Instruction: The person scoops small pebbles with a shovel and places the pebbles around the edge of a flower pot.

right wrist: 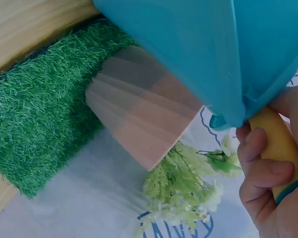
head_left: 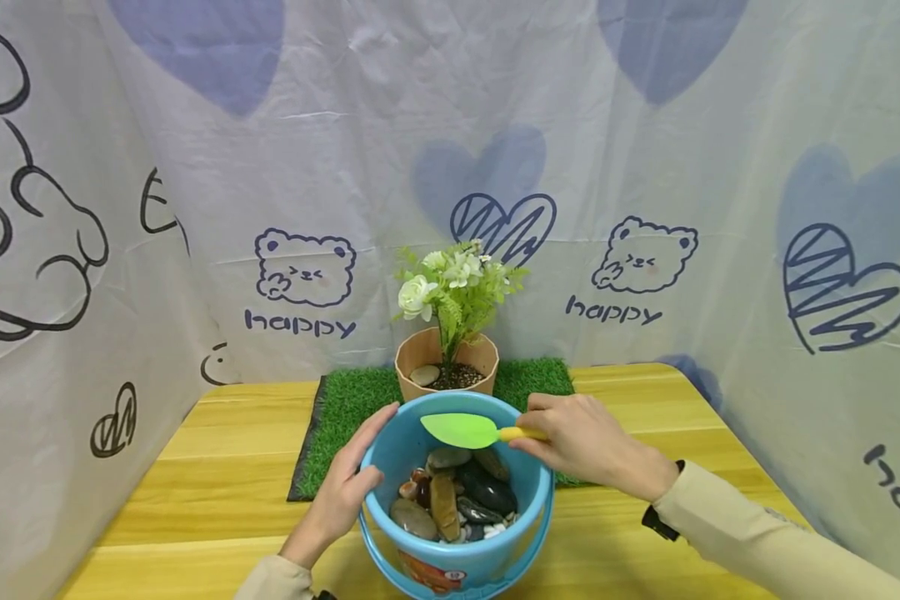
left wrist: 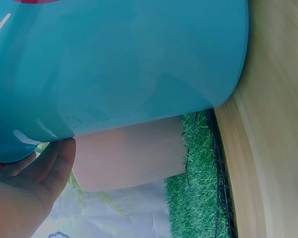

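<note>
A light-blue bucket (head_left: 457, 546) stands on the table with smooth stones (head_left: 444, 504) and small white pebbles inside. My left hand (head_left: 342, 483) holds its left side, thumb at the rim and fingers along the outside; in the left wrist view this hand (left wrist: 32, 186) touches the bucket wall (left wrist: 119, 69). My right hand (head_left: 581, 437) grips the yellow handle (right wrist: 274, 141) of a garden trowel over the bucket's right rim. The trowel's green blade (head_left: 461, 430) points left across the bucket opening, above the stones, with nothing visible on it.
Directly behind the bucket, a pinkish octagonal flowerpot (head_left: 412, 360) holds white flowers (head_left: 457, 279), dark soil and a pale stone (head_left: 424, 375). It stands on a green turf mat (head_left: 345, 417) on the wooden table (head_left: 217, 467). Printed cloth (head_left: 360, 167) hangs at the back and sides.
</note>
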Available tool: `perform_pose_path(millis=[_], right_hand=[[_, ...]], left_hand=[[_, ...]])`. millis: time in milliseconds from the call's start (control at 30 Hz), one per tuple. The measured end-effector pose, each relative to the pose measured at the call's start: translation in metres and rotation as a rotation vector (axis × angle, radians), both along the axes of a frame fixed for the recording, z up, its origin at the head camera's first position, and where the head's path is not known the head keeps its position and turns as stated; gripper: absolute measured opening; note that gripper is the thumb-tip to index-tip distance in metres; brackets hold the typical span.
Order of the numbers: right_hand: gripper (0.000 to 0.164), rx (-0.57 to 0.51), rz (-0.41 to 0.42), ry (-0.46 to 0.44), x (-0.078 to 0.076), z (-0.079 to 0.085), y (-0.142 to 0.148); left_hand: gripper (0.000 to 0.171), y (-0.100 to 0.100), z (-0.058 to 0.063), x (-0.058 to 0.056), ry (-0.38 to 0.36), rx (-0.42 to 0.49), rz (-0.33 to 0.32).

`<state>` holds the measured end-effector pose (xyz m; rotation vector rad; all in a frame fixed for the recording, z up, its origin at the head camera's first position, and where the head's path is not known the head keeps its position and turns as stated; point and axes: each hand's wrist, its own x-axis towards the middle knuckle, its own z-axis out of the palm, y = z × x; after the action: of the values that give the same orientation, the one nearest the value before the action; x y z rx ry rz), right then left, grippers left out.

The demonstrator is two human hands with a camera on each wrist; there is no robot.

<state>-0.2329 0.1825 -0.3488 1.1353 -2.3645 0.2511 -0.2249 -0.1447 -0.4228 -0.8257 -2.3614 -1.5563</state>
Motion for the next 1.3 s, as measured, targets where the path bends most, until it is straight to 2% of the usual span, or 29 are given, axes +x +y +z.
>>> perform_pose_path(millis=[300, 667, 1000, 1133, 1300], right_hand=[[0.018, 0.078, -0.011, -0.128, -0.001, 0.015, -0.001], [0.017, 0.102, -0.033, -0.303, 0.001, 0.025, -0.004], [0.017, 0.216, -0.085, -0.373, 0.003, 0.039, -0.016], [0.018, 0.204, -0.110, -0.393, 0.005, 0.037, -0.021], [0.026, 0.151, -0.148, -0.472, 0.004, 0.035, -0.029]], left_hand=[[0.078, 0.001, 0.000, 0.001, -0.008, 0.017, 0.002], [0.078, 0.002, 0.002, 0.003, -0.035, 0.015, 0.009], [0.079, 0.001, 0.002, 0.002, -0.049, 0.034, 0.001], [0.079, 0.001, 0.001, 0.002, -0.046, 0.035, 0.002], [0.079, 0.001, 0.000, 0.001, -0.034, 0.032, 0.003]])
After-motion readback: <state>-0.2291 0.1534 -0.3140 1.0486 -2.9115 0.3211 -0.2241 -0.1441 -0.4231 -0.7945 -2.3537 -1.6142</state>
